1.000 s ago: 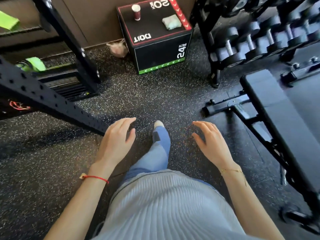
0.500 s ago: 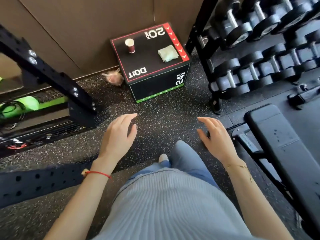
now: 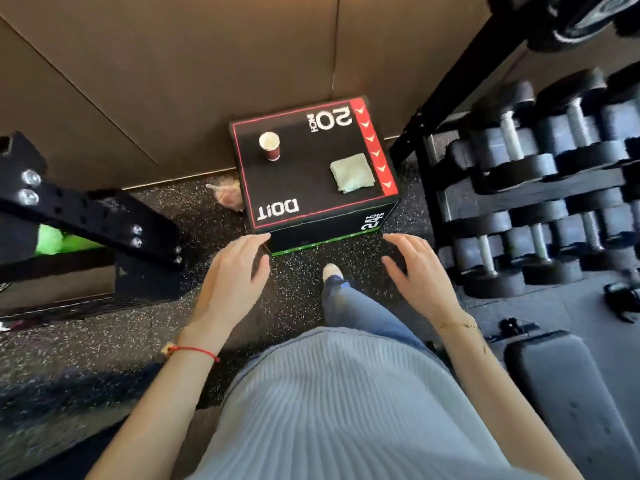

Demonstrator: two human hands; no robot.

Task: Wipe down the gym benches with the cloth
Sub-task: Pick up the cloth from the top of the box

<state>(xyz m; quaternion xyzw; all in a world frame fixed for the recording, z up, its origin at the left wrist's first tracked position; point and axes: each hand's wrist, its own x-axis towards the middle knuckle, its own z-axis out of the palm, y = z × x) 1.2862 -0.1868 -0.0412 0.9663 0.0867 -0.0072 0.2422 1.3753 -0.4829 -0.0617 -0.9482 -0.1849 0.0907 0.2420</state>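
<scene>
I take the plyo box (image 3: 311,174) against the wall as my landmark. The cloth (image 3: 353,173), pale green and folded, lies on the box's top face near its right, red-chevroned edge, untouched; I judge it is parked there for pickup, so the wiping has not begun. A paper cup (image 3: 269,145) stands upright on the same face, toward the left and well apart from the cloth. My left hand (image 3: 232,282) hovers just short of the box's near left corner, fingers apart and relaxed, holding nothing. My right hand (image 3: 420,273) hovers off the near right corner, fingers likewise spread and empty. Both hands appear raised in readiness to reach, the right being nearer the cloth. Legible writing on the box, inverted from my view: "20 INCH" on the top, "DOIT" near its front edge, "24 INCH" on the front face. A dumbbell rack (image 3: 540,188) stands right of the box. The gym bench (image 3: 571,393) sits nearer me than the box, to its right. A crumpled bag (image 3: 228,195) lies on the floor at the box's left side.
</scene>
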